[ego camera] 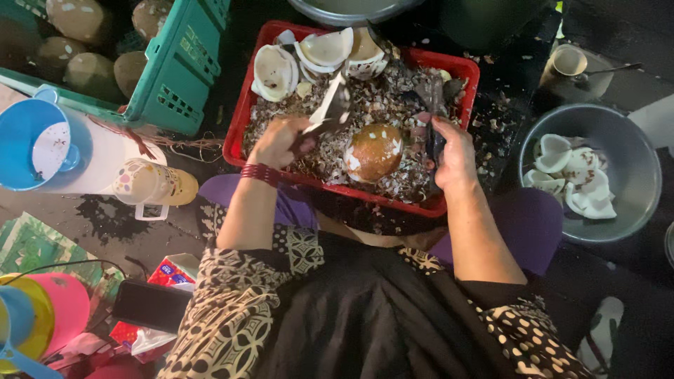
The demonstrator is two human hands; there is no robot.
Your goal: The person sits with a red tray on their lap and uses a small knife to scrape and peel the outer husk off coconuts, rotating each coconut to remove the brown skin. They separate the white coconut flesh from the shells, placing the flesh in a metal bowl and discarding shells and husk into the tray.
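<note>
Nearest the camera, a dark phone point(151, 307) is lying on red packets point(168, 272) at the person's left, beside pink and yellow plastic lids point(49, 309). Farther out on that side, a spotted cup point(151, 184) is lying tipped over next to a blue jug point(31, 144), and a green crate point(179, 67) is holding whole brown coconuts point(88, 70). On the right, a grey metal basin point(632, 175) is holding white coconut pieces point(572, 179).

Resting on the lap is a red tray point(239, 133), heaped with brown shavings and, at its far end, empty white shell halves point(309, 56). A partly pared coconut piece point(373, 152) is sitting in the middle of the tray, between the two hands and touching neither.

The left hand point(279, 140), with red bangles at the wrist, is curling tight round the handle of a knife point(328, 105), its blade pointing away over the shavings. The right hand point(453, 151) is gripping a dark tool point(434, 116) at the tray's right edge, forearm angling inward.
</note>
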